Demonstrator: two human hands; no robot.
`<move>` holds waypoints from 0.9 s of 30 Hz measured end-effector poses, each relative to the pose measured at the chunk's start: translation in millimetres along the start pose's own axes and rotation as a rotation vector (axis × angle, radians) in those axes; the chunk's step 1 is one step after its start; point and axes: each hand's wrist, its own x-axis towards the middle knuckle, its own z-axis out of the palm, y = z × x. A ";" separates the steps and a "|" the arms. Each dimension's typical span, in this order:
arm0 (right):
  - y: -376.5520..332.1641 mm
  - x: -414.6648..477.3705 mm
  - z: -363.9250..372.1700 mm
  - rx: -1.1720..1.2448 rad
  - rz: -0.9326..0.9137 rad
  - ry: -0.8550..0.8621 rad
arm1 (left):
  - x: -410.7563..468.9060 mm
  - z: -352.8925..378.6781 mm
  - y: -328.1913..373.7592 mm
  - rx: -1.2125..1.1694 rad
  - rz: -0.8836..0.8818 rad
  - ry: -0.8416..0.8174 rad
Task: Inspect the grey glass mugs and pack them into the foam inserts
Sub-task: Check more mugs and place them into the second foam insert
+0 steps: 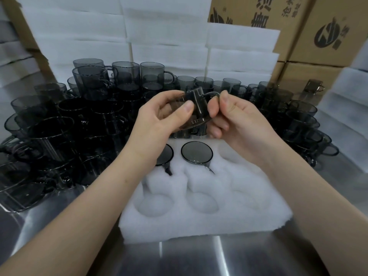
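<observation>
Both my hands hold one grey glass mug (196, 108) tilted in the air above the white foam insert (203, 222). My left hand (159, 120) grips the mug's body, thumb on the glass. My right hand (235, 118) pinches its handle. Two packed mugs sit in the insert's far row: one (196, 152) fully seen from above, the other (166, 154) partly hidden by my left wrist. Several pockets of the insert hold nothing.
Several grey mugs stand stacked in a crowd (59, 126) at left and behind, more (298, 120) at right. White foam sheets (159, 32) pile up at the back, cardboard boxes (322, 32) at back right. The insert lies on a steel table (199, 259).
</observation>
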 end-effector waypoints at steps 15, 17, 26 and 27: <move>5.1 3.0 4.1 -0.230 0.041 0.263 | -4.3 5.9 -0.8 0.423 0.173 -0.021; 3.5 4.2 3.2 -0.104 0.017 0.277 | -2.9 5.4 -1.6 0.384 0.182 -0.026; 2.6 0.8 1.5 -0.045 0.083 -0.022 | -6.2 3.7 -1.8 0.314 0.161 -0.170; 2.5 0.3 2.6 -0.049 0.088 -0.021 | -5.8 4.0 -1.8 0.358 0.176 -0.174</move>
